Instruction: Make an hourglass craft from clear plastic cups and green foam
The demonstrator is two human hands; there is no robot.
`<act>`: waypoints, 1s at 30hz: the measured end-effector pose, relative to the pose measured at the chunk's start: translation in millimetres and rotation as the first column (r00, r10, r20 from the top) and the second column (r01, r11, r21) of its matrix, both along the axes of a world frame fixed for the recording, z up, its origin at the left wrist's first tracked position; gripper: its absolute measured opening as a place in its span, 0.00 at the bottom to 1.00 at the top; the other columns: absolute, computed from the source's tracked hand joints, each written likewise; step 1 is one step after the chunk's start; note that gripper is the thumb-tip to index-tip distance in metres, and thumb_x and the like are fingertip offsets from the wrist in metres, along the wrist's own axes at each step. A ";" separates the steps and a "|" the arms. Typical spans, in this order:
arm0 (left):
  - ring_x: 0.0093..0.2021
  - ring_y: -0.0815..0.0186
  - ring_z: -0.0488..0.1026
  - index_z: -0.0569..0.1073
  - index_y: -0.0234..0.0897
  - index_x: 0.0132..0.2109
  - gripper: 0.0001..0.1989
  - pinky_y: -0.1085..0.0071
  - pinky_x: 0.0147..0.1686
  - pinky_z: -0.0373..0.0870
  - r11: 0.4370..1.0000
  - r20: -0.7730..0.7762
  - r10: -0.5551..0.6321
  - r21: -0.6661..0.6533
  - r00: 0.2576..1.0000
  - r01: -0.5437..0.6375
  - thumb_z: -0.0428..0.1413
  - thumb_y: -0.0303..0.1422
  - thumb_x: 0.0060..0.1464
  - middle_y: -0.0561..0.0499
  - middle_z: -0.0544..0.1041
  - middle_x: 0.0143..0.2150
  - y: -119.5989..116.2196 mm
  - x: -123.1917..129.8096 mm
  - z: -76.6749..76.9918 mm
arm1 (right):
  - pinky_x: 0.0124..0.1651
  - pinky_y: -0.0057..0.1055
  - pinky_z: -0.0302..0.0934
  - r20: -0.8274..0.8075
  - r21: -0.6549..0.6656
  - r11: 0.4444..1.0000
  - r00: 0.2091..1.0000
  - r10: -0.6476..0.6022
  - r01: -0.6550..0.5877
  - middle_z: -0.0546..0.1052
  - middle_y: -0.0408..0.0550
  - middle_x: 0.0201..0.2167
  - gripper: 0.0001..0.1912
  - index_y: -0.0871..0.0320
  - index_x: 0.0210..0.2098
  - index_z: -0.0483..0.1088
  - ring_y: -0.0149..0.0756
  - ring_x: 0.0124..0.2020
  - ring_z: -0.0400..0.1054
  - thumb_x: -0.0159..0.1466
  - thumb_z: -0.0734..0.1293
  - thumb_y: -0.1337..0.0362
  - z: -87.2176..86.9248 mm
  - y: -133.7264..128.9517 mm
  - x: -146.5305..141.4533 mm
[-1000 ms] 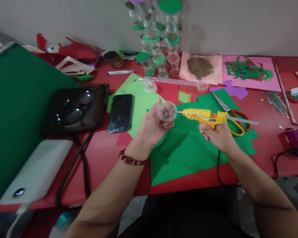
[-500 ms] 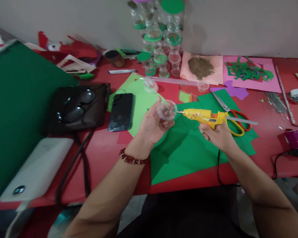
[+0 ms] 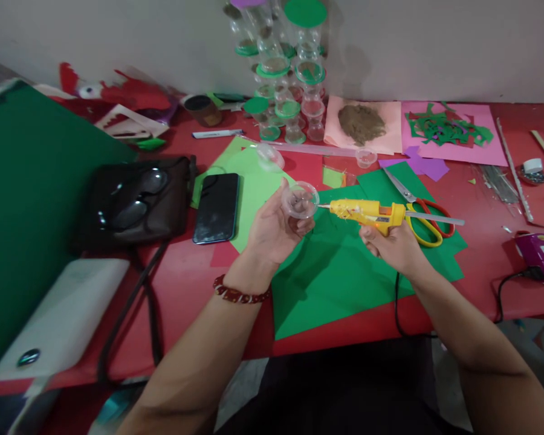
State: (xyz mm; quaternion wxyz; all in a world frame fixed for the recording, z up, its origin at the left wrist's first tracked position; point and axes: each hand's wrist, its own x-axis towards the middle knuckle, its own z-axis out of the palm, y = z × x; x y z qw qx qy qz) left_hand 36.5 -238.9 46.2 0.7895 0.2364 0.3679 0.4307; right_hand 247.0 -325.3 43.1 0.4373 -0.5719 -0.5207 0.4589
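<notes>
My left hand [image 3: 274, 232] holds a small clear plastic cup [image 3: 300, 200] by its side, with its round rim facing up toward me. My right hand [image 3: 392, 244] grips a yellow hot glue gun [image 3: 360, 211] by its handle. The nozzle points left, right at the cup's rim; whether it touches cannot be made out. A glue stick [image 3: 439, 218] juts from the gun's back end. Below both hands lies green paper [image 3: 330, 284], and scissors [image 3: 428, 220] with red and yellow handles rest behind my right hand.
Stacked clear cups with green discs [image 3: 288, 109] stand by the wall. Brown powder [image 3: 361, 124] and green paper scraps [image 3: 448, 127] lie on pink sheets. To the left are a phone [image 3: 216, 208], a dark bag [image 3: 163, 199] with sunglasses and a white device [image 3: 63, 317]. A purple box [image 3: 537, 257] sits right.
The whole view has shifted slightly, so most things appear a little further left. Both hands keep their hold, with the nozzle still at the cup's rim.
</notes>
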 end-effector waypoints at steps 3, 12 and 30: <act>0.19 0.73 0.64 0.78 0.35 0.31 0.26 0.75 0.20 0.64 1.000 -0.004 0.005 -0.005 1.000 -0.005 0.56 0.52 0.68 0.50 0.75 0.23 0.0 -0.4 -0.4 | 0.20 0.26 0.53 0.022 0.007 1.000 1.000 0.007 -0.007 0.64 0.36 0.15 0.26 0.54 0.25 0.65 0.24 0.16 0.57 0.62 0.71 0.40 -1.2 -0.2 0.7; 0.19 0.73 0.65 0.78 0.35 0.32 0.24 0.74 0.20 0.66 1.000 -0.007 0.004 0.022 1.000 -0.004 0.57 0.50 0.67 0.50 0.75 0.24 -1.3 -1.4 1.4 | 0.20 0.26 0.53 0.023 -0.010 1.000 1.000 0.008 -0.008 0.64 0.36 0.15 0.26 0.54 0.27 0.66 0.24 0.16 0.56 0.62 0.71 0.38 -1.9 0.0 0.3; 0.25 0.69 0.71 0.78 0.35 0.34 0.20 0.73 0.26 0.71 0.997 0.000 0.076 -0.005 0.997 -0.076 0.54 0.44 0.70 0.49 0.77 0.28 -3.4 1.3 4.8 | 0.19 0.27 0.53 -0.006 -0.018 1.000 1.000 0.025 -0.025 0.62 0.36 0.14 0.28 0.54 0.26 0.66 0.25 0.16 0.55 0.59 0.73 0.36 2.9 -0.3 -1.1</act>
